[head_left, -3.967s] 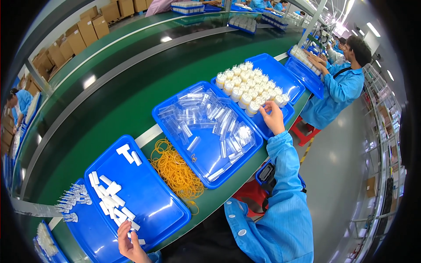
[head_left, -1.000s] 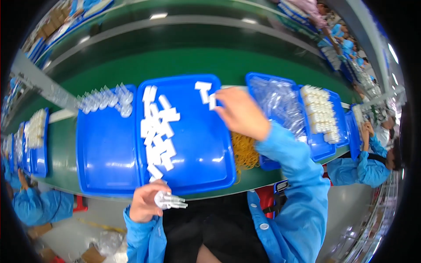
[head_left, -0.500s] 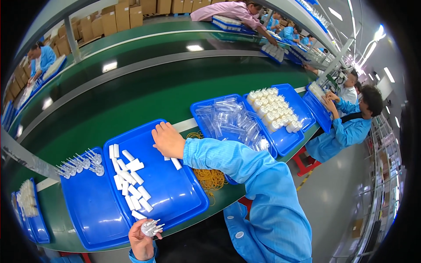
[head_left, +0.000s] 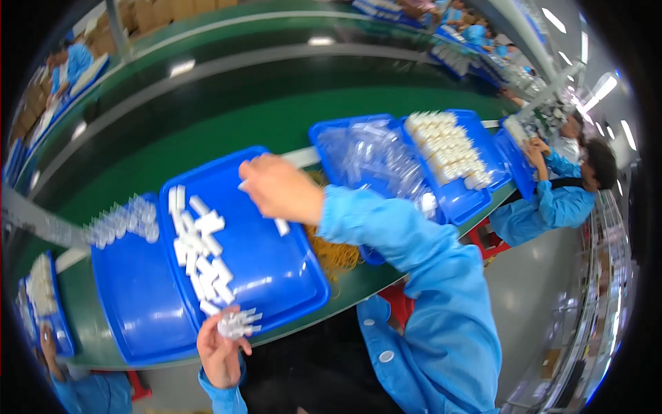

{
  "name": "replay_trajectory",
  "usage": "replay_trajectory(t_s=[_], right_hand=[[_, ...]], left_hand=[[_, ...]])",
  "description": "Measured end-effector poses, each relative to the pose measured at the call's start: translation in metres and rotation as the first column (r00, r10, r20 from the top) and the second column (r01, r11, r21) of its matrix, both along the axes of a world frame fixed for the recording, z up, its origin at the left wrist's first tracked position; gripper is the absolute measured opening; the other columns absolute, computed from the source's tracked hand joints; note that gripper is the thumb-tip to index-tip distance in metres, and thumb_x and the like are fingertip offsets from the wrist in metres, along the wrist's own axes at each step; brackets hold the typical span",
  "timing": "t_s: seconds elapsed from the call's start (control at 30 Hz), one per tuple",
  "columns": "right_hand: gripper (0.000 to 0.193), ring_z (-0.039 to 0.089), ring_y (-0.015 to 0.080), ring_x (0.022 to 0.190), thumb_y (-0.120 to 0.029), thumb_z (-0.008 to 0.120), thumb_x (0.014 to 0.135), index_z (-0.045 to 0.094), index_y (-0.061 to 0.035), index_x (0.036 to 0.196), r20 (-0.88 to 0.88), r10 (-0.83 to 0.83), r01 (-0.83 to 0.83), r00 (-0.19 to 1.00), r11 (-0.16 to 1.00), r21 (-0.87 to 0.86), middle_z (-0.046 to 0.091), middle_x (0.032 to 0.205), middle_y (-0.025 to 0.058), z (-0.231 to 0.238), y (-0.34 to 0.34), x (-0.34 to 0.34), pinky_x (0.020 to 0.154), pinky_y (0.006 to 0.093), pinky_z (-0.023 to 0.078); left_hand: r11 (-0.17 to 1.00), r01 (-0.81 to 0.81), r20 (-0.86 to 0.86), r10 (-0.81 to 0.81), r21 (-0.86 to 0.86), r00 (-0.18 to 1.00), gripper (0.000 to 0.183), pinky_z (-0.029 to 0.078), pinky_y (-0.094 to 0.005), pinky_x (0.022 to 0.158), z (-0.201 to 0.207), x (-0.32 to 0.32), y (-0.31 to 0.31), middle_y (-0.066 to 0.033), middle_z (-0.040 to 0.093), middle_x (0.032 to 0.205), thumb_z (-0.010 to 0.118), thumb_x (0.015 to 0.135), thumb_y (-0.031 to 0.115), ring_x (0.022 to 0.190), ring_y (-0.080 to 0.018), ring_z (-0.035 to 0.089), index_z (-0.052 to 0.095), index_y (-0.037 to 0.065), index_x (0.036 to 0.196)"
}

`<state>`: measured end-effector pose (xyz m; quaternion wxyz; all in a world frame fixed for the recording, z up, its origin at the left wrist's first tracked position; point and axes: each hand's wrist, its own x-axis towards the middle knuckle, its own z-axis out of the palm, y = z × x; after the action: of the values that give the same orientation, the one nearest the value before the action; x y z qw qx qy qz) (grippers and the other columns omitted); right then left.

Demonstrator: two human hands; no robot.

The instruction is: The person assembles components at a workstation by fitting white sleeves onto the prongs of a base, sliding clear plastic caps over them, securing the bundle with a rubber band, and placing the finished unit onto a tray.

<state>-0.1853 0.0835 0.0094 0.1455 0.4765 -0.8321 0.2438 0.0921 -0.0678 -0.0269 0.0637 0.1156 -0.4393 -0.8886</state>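
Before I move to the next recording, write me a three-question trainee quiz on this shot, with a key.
1. Which hand holds the clear pronged part?
2. What lies between the white-tube tray and the clear-sleeve tray? (a) a tangle of yellow bands (b) cardboard boxes (c) scissors
3. True or false: the fingers of the right hand are over the white-tube tray.

Key: 1. the left hand; 2. a; 3. true.

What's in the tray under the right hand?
The blue tray holds white pieces along its left side, another beside the right hand. What that hand covers is hidden.
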Motion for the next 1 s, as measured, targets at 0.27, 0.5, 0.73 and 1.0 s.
replay_trajectory(t_s=[0.27, 0.5, 0.73, 1.0], right_hand=[[0.006, 0.054, 0.0219, 0.069, -0.002, 0.057, 0.082, 0.058, 0.0004, 0.087, 0.598, 0.103, 0.013, 0.795, 0.982, -0.186, 0.056, 0.081, 0.0115, 0.045, 0.069, 0.110, 0.061, 0.0279, 0.042], [0.018, 0.050, 0.0084, 0.074, -0.007, 0.052, 0.089, 0.049, 0.0019, 0.104, 0.847, 0.372, 0.394, 0.379, 0.764, -0.511, 0.054, 0.092, 0.0076, 0.002, 0.079, 0.156, 0.067, 0.0211, 0.041], [0.018, 0.048, 0.0083, 0.073, -0.006, 0.054, 0.089, 0.049, 0.0031, 0.103, 0.787, 0.451, 0.345, 0.421, 0.723, -0.599, 0.053, 0.088, 0.0077, -0.009, 0.072, 0.148, 0.066, 0.0204, 0.039], [0.015, 0.049, 0.0076, 0.075, -0.006, 0.052, 0.089, 0.052, 0.0030, 0.102, 0.822, 0.426, 0.364, 0.376, 0.748, -0.555, 0.054, 0.090, 0.0077, -0.013, 0.075, 0.145, 0.067, 0.0200, 0.039]], left_hand=[[0.999, 0.037, -0.095, -0.038, -0.010, 0.995, 0.040, 0.056, -0.0359, 0.062, 0.000, -0.015, 0.010, -0.0319, 0.046, 0.122, 0.052, 0.082, -0.003, 0.098, -0.0367, 0.059, 0.050, 0.003, 0.121], [0.994, -0.006, -0.050, 0.000, -0.111, 0.999, 0.047, 0.058, -0.0362, 0.065, 0.007, -0.020, 0.021, -0.0234, 0.052, 0.114, 0.065, 0.075, -0.006, 0.095, -0.0316, 0.060, 0.051, -0.002, 0.119], [0.975, 0.021, -0.021, -0.026, -0.219, 0.999, 0.053, 0.057, -0.0353, 0.074, 0.006, -0.022, 0.022, -0.0200, 0.054, 0.111, 0.074, 0.067, -0.002, 0.094, -0.0277, 0.060, 0.054, -0.003, 0.116], [0.945, -0.002, -0.029, -0.008, -0.328, 1.000, 0.052, 0.056, -0.0350, 0.076, 0.009, -0.023, 0.023, -0.0204, 0.054, 0.111, 0.075, 0.067, 0.002, 0.095, -0.0262, 0.059, 0.055, -0.004, 0.114]])
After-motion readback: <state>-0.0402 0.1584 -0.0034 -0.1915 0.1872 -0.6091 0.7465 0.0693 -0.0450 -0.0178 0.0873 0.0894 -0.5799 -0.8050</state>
